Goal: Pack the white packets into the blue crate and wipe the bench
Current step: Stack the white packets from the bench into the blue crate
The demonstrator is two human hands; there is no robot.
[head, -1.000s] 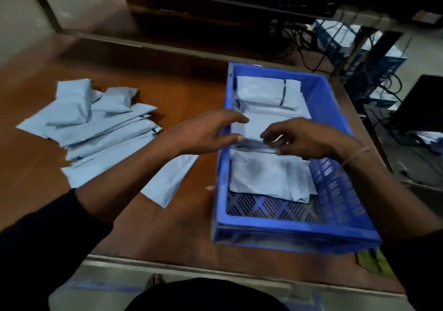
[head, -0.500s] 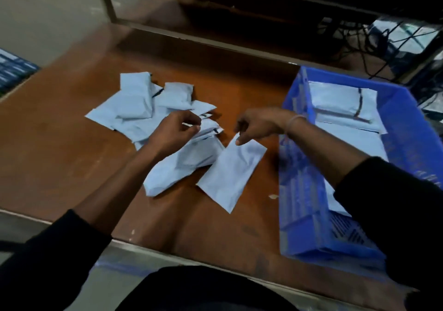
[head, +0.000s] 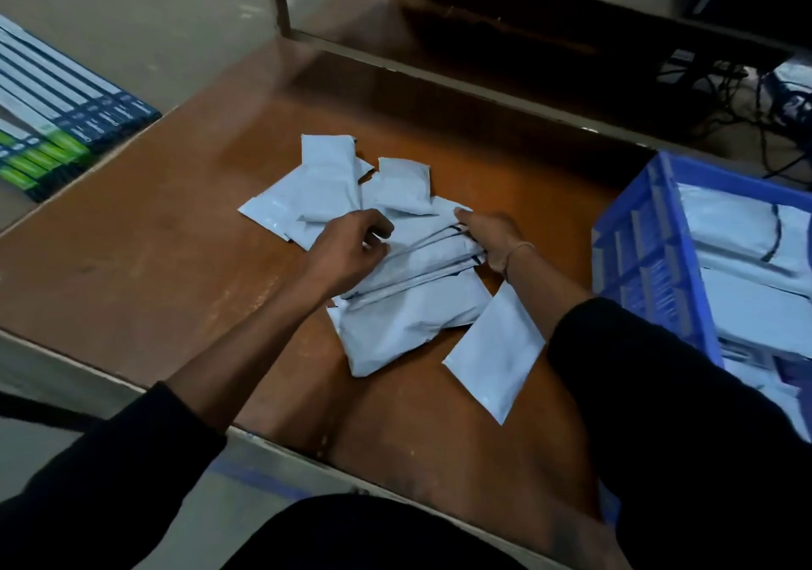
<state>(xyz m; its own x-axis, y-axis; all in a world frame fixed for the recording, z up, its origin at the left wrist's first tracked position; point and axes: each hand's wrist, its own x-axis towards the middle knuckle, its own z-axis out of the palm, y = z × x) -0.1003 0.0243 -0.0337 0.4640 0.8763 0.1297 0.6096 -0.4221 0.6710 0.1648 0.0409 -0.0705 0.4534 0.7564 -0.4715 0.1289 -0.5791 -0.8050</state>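
Note:
A heap of white packets (head: 408,305) lies in the middle of the brown bench (head: 132,261). My left hand (head: 351,253) rests on the heap's left side with its fingers curled onto a packet. At the heap's right edge my right hand (head: 492,239) grips the ends of several stacked packets. One single packet (head: 494,354) lies apart, just under my right forearm. The blue crate (head: 650,270) stands at the right edge of the view with several white packets (head: 747,235) inside it.
A stack of flat boxes with blue and green ends (head: 52,125) lies on the floor at the left. A metal frame rail (head: 439,64) runs along the bench's far side, and dark cables (head: 747,99) hang behind the crate.
Both hands have left the crate and moved left to the heap. The right hand has let go of the single packet and now grips the heap's right edge.

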